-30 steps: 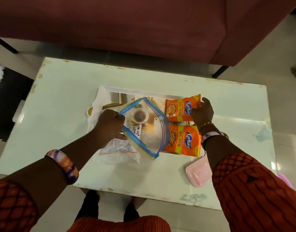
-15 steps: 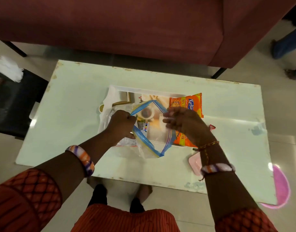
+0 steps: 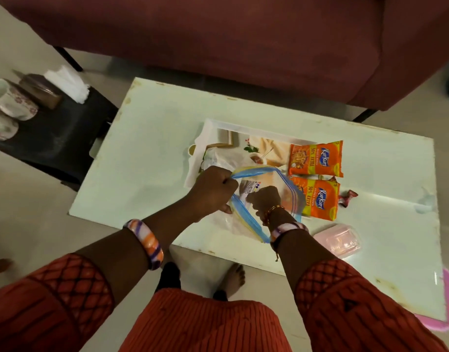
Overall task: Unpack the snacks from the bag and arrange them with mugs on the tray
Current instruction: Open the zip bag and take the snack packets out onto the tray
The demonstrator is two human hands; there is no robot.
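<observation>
A clear zip bag (image 3: pixel 289 191) with a blue rim lies open over the near edge of the white printed tray (image 3: pixel 253 129). My left hand (image 3: pixel 210 193) grips the bag's rim at its left side and holds the mouth apart. My right hand (image 3: pixel 265 200) is inside the bag, fingers down among the contents; what it touches is hidden. Two orange Kurkure packets lie side by side on the tray's right part, one farther (image 3: pixel 316 158), one nearer (image 3: pixel 318 198). Two floral mugs (image 3: pixel 8 107) stand on a black stool to the left.
A pale glass table (image 3: pixel 147 153) carries the tray. A pink lidded box (image 3: pixel 339 240) sits near its front edge. A small red wrapped sweet (image 3: pixel 346 196) lies right of the packets. Tissues (image 3: pixel 68 83) rest on the stool. A maroon sofa (image 3: pixel 243 39) stands behind.
My right hand left the far packet, came to the bag's rim, and now reaches inside the bag. My left hand keeps its hold on the rim. The view shifted right.
</observation>
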